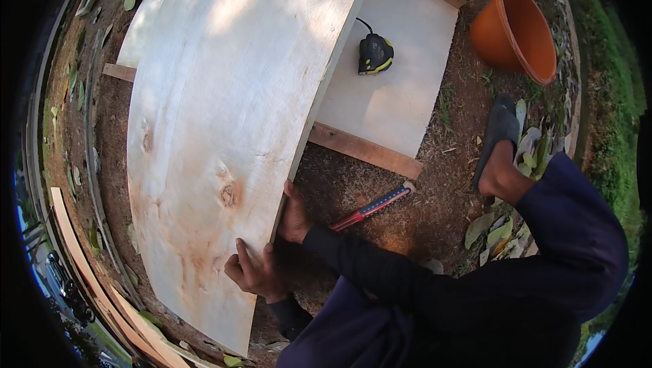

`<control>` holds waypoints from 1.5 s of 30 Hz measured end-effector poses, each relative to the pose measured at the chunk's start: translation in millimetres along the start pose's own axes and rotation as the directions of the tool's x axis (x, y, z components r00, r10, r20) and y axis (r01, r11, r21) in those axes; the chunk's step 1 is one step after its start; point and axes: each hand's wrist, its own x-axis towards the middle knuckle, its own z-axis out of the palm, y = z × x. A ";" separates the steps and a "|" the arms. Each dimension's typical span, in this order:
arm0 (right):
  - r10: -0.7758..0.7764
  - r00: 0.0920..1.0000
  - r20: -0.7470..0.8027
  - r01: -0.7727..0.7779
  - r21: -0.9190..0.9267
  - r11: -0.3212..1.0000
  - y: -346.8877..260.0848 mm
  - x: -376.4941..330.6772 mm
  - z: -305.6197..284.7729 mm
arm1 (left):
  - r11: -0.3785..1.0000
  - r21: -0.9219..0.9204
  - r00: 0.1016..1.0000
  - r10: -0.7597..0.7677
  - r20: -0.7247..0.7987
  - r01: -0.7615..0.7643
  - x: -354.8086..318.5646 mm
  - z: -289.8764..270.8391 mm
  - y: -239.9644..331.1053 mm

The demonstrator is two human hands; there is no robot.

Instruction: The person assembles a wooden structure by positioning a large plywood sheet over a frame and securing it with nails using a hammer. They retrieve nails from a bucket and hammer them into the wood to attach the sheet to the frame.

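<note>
A large pale plywood board (204, 96) with brown knots slants across the left and middle, raised over a second panel. My right hand (296, 217) grips its right edge, thumb at the top face and the other fingers mostly hidden. Lower down, my left hand (255, 274) rests on the board near the same edge, index finger stretched out, thumb apart, the other fingers bent. Nothing shows in it. Beside my right forearm on the ground lies a long tool (373, 206) with a red and blue star-patterned handle; its lower left end is hidden.
A black and yellow tape measure (375, 54) lies on the lower white panel (401, 96), which has wooden strips (367, 152) at its ends. An orange bucket (492, 35) tilts at the upper right, above my sandalled foot (499, 157). Long wood strips (88, 259) lie at left.
</note>
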 end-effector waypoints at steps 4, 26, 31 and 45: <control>-0.009 0.999 -0.044 0.008 -0.019 1.000 3.4 1.6 -0.6 | 1.000 -0.010 1.000 -0.001 -0.017 0.000 -3.5 2.0 -11.4; -0.077 0.993 -0.094 0.070 -0.080 0.994 -4.8 -0.3 -4.9 | 0.988 -0.152 1.000 0.002 -0.005 -0.003 1.2 22.9 -16.0; -0.060 0.997 -0.052 0.055 -0.094 0.994 -10.9 -4.7 -6.3 | 0.974 -0.216 0.997 -0.065 0.049 0.074 2.5 11.0 -8.0; 0.118 0.980 0.162 0.198 -0.879 -0.434 -145.5 -97.8 -7.9 | 0.253 -0.867 0.883 -0.321 0.343 0.429 92.9 2.7 97.3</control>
